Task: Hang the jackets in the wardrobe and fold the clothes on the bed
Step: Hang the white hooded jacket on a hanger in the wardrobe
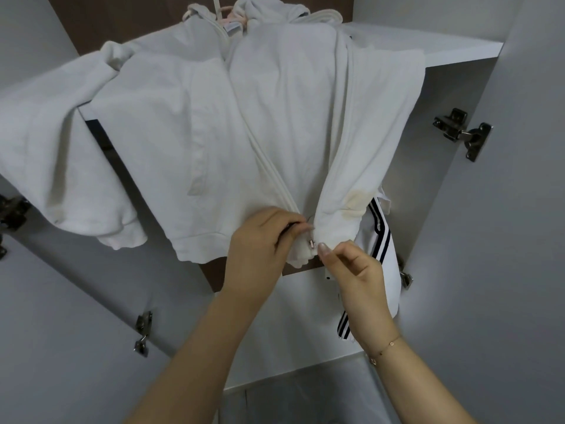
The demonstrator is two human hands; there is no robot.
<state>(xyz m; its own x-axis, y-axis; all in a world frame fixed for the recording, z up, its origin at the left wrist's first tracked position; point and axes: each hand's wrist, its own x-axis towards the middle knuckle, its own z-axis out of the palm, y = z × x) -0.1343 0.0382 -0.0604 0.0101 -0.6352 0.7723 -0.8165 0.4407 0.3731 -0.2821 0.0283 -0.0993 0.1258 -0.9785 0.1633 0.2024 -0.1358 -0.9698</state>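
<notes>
While both hands work at the hem, the lines below run from nearest to farthest.

Left hand: the left hand [260,246] curls round the bottom corner of the left front panel, its fingers [301,226] pressed together and pinching the hem just beside the zip.

Right hand: the right hand [354,270] pinches the other hem corner between thumb and forefinger, touching the cloth next to the zipper slider [311,243]; a thin bracelet [385,350] sits on that wrist.

Risk at the zip: the two ends look not yet mated, so I judge that a crooked insertion could jam the slider or catch the fleece in it.

Risk from pulling: a hard downward tug may drag the shoulders off the hanger [227,18], whose hook is out of view, and drop the garment.

Jacket: the white zip jacket [214,123] hangs front open inside the wardrobe, one sleeve draped out to the left over the shelf edge.

Wardrobe contents: the wardrobe [519,209] holds this jacket and, just behind its right side, a white garment with dark stripes [380,240]; whether more hangs there I cannot tell.

Shelf: the white shelf [443,50] lies behind the jacket's shoulders.

Doors: metal hinges [464,133] show on the open side panels.
</notes>
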